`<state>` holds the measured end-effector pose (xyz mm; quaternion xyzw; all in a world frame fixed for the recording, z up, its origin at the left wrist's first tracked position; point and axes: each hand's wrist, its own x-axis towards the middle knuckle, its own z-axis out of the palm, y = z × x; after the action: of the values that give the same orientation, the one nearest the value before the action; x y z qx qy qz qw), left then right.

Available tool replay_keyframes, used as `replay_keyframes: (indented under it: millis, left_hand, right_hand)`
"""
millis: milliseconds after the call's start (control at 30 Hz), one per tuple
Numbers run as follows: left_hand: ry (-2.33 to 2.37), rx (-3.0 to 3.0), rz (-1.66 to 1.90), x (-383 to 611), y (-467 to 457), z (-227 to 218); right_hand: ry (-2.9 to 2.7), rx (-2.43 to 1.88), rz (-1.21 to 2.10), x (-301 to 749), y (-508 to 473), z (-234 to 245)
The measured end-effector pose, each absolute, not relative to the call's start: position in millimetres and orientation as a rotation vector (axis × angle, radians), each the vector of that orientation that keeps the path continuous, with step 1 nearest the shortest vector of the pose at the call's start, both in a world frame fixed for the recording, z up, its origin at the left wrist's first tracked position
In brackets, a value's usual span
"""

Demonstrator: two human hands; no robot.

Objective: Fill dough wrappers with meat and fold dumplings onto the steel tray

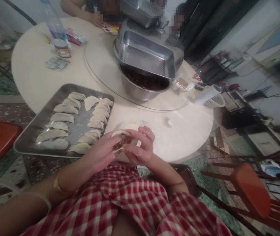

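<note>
Between my two hands is a dumpling (122,141), its pale wrapper partly folded around dark reddish-brown filling that still shows at the opening. My left hand (104,149) grips the wrapper's left side. On the other side, the fingers of my right hand (141,146) are curled over the wrapper's edge. Just beyond my fingers, a round pale wrapper (132,126) lies on the table, partly hidden. To the left, a metal tray (77,123) bears rows of closed dumplings. A steel bowl (142,94) of dark filling stands ahead on the glass turntable.
An upturned metal pan (146,59) leans over the bowl. A plastic bottle (53,26) and a jar (62,49) stand at the back left, and a white basket (215,100) sits at the right edge. Orange chairs (251,190) flank the table. Other people are across it.
</note>
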<state>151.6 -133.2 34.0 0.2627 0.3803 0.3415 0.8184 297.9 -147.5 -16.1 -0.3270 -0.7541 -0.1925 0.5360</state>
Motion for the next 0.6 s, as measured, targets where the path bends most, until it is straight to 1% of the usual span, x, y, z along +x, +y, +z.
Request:
replay_keyframes:
  millis: [333,533,600]
  left_hand:
    - [0.814,0.654,0.700,154.6,-128.5,37.6]
    - [0.838,0.662,0.745,154.7,-127.0,33.1]
    - [0.815,0.661,0.743,153.6,-126.0,31.2]
  right_hand:
    - [-1.769,-0.979,-0.207,293.6,-144.1,0.8]
    - [-1.740,-1.060,0.004,295.3,-140.3,-0.8]
    - [-1.735,-1.054,0.015,295.0,-139.2,-1.8]
